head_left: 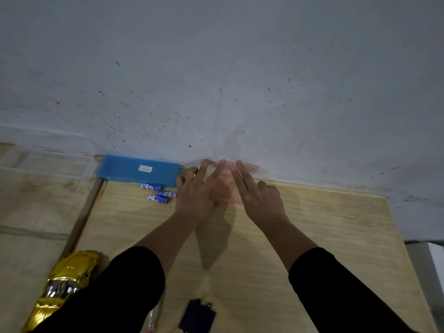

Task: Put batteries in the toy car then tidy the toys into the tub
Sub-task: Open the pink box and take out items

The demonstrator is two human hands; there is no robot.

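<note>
- Fingers of the left hand are stretching out straight and spread wide, reaching toward the far edge of the wooden surface by the wall.
- Fingers of the right hand are also lying straight, with the thumb sticking out to the side, holding nothing that can be made out.
- Both hands are meeting over a blurred pinkish, see-through thing; what it is cannot be told, nor whether the fingers are touching it.
- Three small blue batteries are lying loose on the surface, just left of the left hand and just in front of a flat blue box with a white label.
- The gold toy car is sitting at the near left corner, partly hidden behind the person's black left sleeve.
- A small dark flat piece is lying near the bottom edge, between the two sleeves.
- A clear plastic tub is standing at the far left, well apart from the car.
</note>
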